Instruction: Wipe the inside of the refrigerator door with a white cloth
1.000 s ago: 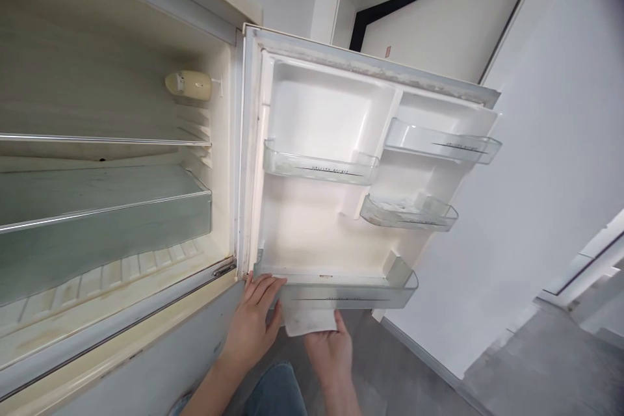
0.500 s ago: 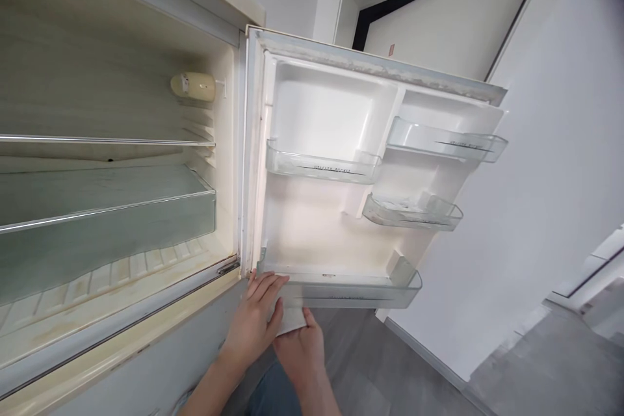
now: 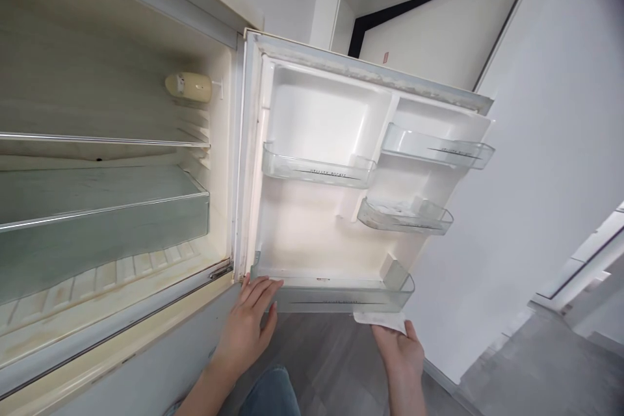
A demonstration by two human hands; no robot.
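The fridge door [image 3: 302,221] stands open, with a long clear bin [image 3: 341,299] along its bottom. My left hand [image 3: 251,322] grips the left end of that bin, fingers over its rim and thumb in front. Low on the right, my right hand [image 3: 400,348] holds a folded white cloth [image 3: 380,320] flat against the underside of the door, below the bin's right part. Part of the cloth is hidden behind the bin and my fingers.
At left is the fridge interior with glass shelves [image 3: 97,211] and a lamp cover [image 3: 190,86]. Smaller clear bins [image 3: 316,172] hang higher on the door. A white wall [image 3: 526,162] stands to the right, grey floor [image 3: 336,364] below, my knee [image 3: 273,393] in between.
My right hand has slid right with the white cloth, from beside my left hand to below the bin's right part. My left hand stays at the bin's left end. The view has shifted slightly.
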